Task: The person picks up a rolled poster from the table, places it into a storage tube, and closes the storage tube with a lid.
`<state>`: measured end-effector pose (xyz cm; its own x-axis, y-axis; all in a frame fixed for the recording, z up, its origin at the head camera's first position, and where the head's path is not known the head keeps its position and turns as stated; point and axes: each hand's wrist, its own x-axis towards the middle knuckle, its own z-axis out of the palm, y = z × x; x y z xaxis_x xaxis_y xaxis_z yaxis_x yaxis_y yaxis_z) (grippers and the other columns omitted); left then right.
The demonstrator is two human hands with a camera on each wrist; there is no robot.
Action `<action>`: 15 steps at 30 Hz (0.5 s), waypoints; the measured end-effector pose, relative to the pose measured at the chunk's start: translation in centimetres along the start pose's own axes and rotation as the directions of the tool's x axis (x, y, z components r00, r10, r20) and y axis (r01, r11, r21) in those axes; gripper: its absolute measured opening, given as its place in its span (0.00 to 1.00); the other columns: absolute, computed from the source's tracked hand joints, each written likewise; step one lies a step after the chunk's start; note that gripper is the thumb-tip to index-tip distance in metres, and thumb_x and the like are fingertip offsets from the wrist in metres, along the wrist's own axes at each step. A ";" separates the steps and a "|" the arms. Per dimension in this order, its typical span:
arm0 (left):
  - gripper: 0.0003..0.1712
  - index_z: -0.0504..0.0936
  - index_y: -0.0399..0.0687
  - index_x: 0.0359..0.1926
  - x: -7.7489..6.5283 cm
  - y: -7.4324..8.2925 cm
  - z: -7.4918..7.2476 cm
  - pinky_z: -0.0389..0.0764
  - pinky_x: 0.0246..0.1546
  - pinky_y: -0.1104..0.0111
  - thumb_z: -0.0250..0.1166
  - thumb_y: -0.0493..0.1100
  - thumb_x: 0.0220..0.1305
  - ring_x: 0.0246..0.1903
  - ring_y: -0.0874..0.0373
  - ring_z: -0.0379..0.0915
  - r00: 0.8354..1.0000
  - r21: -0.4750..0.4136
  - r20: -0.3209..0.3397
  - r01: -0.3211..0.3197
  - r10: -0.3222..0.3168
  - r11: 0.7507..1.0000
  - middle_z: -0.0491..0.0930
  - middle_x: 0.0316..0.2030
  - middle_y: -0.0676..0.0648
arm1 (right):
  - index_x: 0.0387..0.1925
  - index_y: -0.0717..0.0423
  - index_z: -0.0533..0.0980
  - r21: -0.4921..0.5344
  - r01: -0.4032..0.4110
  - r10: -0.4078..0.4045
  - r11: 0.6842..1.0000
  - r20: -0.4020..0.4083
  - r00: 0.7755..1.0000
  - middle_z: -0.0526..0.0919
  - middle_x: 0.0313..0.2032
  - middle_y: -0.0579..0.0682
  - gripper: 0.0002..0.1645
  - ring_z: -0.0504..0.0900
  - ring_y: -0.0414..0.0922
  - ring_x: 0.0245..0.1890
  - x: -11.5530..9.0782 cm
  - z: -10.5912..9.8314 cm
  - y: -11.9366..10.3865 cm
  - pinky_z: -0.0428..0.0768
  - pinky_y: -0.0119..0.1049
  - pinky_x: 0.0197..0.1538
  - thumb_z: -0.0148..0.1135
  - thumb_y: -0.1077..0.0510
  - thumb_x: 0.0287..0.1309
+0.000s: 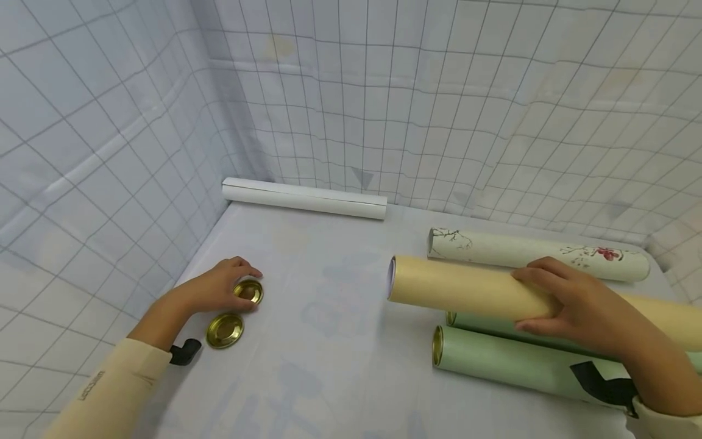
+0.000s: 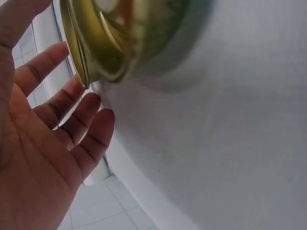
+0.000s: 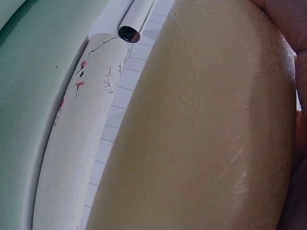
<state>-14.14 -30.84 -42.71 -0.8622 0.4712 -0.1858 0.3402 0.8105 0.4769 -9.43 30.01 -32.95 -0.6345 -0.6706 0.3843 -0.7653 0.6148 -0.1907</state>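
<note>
My right hand [image 1: 570, 299] grips a long yellow cardboard tube [image 1: 460, 283] from above. The tube's left end is uncapped, with a pale inside. It overlaps the green tubes in the head view and fills much of the right wrist view. At the left, my left hand [image 1: 222, 286] has thumb and fingers around a round gold metal lid [image 1: 249, 291], fingertips right at its rim. A second gold lid [image 1: 225, 330] lies just nearer, below the hand. Both lids show in the left wrist view, the closer one blurred, beside the left hand's spread fingers [image 2: 91, 139].
Two green tubes, the front one [image 1: 510, 360] with a gold end, lie under the yellow one. Behind them is a cream tube [image 1: 510, 247] with painted blossoms. A white tube [image 1: 304, 198] lies along the back, before the grid-patterned wall covering [image 1: 340, 91].
</note>
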 end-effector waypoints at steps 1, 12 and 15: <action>0.37 0.78 0.43 0.57 0.0 -0.1 0.1 0.74 0.53 0.46 0.77 0.58 0.52 0.56 0.39 0.66 1.000 0.000 -0.002 0.002 -0.002 1.000 0.72 0.53 0.41 | 0.53 0.50 0.78 0.000 0.000 0.000 1.000 -0.001 1.000 0.75 0.48 0.34 0.45 0.72 0.29 0.38 -0.1 0.0 0.0 0.72 0.20 0.40 0.88 0.50 0.26; 0.32 0.79 0.41 0.56 -0.6 0.6 0.1 0.78 0.44 0.57 0.77 0.50 0.53 0.47 0.48 0.71 1.000 -0.006 0.006 -0.001 0.001 1.000 0.71 0.48 0.43 | 0.54 0.50 0.78 0.014 0.031 -0.031 0.999 -0.017 0.999 0.76 0.48 0.36 0.43 0.73 0.30 0.40 -0.4 0.2 0.2 0.72 0.21 0.42 0.86 0.46 0.30; 0.31 0.78 0.40 0.57 -0.5 0.7 0.2 0.79 0.43 0.58 0.76 0.48 0.54 0.45 0.49 0.72 1.000 -0.005 0.000 -0.003 0.003 1.000 0.72 0.47 0.43 | 0.54 0.50 0.78 0.019 0.035 -0.035 0.999 -0.017 0.999 0.77 0.48 0.36 0.43 0.73 0.30 0.40 -0.4 0.3 0.1 0.72 0.22 0.42 0.85 0.46 0.32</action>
<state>-13.42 -30.45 -42.43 -0.8611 0.4737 -0.1845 0.3408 0.8073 0.4818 -9.33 30.20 -33.42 -0.6053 -0.6848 0.4058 -0.7892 0.5826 -0.1940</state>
